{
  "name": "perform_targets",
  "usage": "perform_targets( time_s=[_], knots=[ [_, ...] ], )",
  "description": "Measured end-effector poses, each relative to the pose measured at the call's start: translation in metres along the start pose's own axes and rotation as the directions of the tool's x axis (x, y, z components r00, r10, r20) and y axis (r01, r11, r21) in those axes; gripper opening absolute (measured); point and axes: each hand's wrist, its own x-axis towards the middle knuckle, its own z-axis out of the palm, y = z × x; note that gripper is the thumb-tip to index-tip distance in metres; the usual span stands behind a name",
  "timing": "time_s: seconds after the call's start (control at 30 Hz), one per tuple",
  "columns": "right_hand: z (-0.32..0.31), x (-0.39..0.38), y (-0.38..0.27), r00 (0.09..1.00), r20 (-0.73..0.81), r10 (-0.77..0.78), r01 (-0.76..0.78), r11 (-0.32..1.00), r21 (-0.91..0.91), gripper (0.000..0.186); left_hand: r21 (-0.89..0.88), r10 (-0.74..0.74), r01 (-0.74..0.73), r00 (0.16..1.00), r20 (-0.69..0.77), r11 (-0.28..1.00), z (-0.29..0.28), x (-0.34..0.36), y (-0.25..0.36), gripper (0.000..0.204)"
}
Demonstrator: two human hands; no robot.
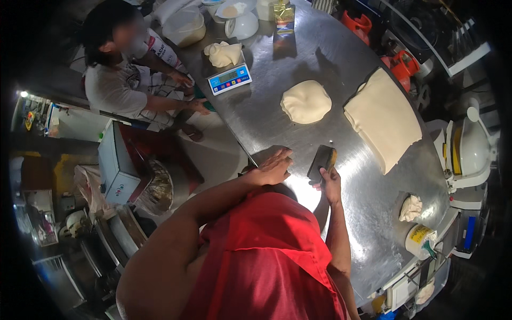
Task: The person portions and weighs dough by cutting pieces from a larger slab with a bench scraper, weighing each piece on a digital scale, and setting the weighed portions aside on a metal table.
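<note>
At the metal table, I grip a dark, flat tool in my right hand, fingers and thumb closed on its lower end, just right of the frame's centre. My left hand, near the middle of the frame, is open with its fingers extended, no object in its grasp; I cannot tell whether it touches the tabletop. Above the tool, in the upper middle, sits a dough round; a folded dough sheet lies at upper right, apart from it. A blue-and-white scale bears a dough lump toward the upper left, where a co-worker in a pale shirt stands beside the table, arms lowered. My red apron fills the lower middle. At lower right, a white tub stands just below a crumpled pale lump.
</note>
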Motion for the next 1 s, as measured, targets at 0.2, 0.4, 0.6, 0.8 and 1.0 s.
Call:
perform_targets(
  time_s=[0.2, 0.4, 0.6, 0.8, 1.0],
  knots=[
    [-0.016, 0.002, 0.008, 0.994, 0.105, -0.009, 0.003, 0.998, 0.062, 0.026, 0.093, -0.003, 0.017, 0.990, -0.143, 0.996, 0.008, -0.005, 0.017, 0.050],
    [-0.017, 0.005, 0.013, 0.996, 0.086, 0.015, -0.021, 0.998, 0.061, 0.026, -0.166, -0.136, 0.087, 0.941, -0.310, 0.982, -0.067, 0.040, -0.031, 0.020],
    [-0.010, 0.006, -0.002, 0.989, 0.049, 0.143, -0.139, 0.988, -0.069, 0.028, -0.275, -0.204, 0.053, 0.807, -0.554, 0.960, -0.134, 0.134, -0.074, 0.028],
    [0.033, 0.014, -0.025, 0.988, -0.074, -0.137, 0.062, 0.783, -0.618, 0.036, -0.470, -0.269, 0.054, 0.874, -0.404, 0.881, -0.143, 0.189, -0.111, 0.032],
    [0.159, 0.089, -0.127, 0.903, -0.001, -0.429, 0.209, 0.442, -0.872, 0.044, -0.594, -0.181, -0.049, 0.930, -0.321, 0.803, -0.139, 0.156, -0.136, 0.020]
  ],
)
